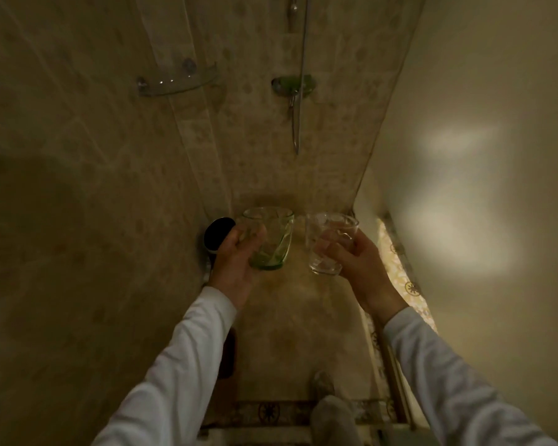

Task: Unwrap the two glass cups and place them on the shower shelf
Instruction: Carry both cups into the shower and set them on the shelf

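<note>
My left hand [236, 262] grips a green-tinted glass cup [273, 243], held upright and a little tilted. A clear glass cup [327, 244] is in my right hand [355, 262], just right of the green one; the two cups are close but apart. Neither cup has any wrapping on it. High on the left tiled wall hangs a clear curved corner shower shelf [174, 80], with nothing on it, well above and left of both hands. Both arms wear white sleeves.
A shower mixer with a green soap dish [293, 85] and a metal hose [298, 123] sit on the far wall. A dark round object [218, 235] lies behind my left hand. A pale wall rises on the right. My socked foot [331, 413] stands on the floor below.
</note>
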### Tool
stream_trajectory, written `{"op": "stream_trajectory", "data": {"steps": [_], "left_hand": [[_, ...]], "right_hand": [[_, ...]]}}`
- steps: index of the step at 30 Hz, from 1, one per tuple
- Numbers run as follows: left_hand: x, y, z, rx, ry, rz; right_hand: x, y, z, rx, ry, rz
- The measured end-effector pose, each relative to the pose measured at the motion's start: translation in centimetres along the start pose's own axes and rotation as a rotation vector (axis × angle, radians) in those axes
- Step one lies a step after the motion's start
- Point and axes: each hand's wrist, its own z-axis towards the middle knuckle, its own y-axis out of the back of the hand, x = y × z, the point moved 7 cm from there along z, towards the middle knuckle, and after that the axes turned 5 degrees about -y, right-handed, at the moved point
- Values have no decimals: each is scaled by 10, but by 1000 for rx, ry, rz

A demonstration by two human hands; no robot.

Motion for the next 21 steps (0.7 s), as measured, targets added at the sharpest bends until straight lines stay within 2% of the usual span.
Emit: {"op": "stream_trajectory", "data": {"steps": [5, 14, 21], "left_hand": [[7, -36, 83, -59, 37, 5], [-13, -130, 191, -1, -48, -61], [-27, -152, 245, -53, -56, -76]], "right_hand": [[26, 31, 80, 57, 7, 11], [85, 85, 218, 154, 18, -23], [114, 85, 280, 187, 27, -52]]}}
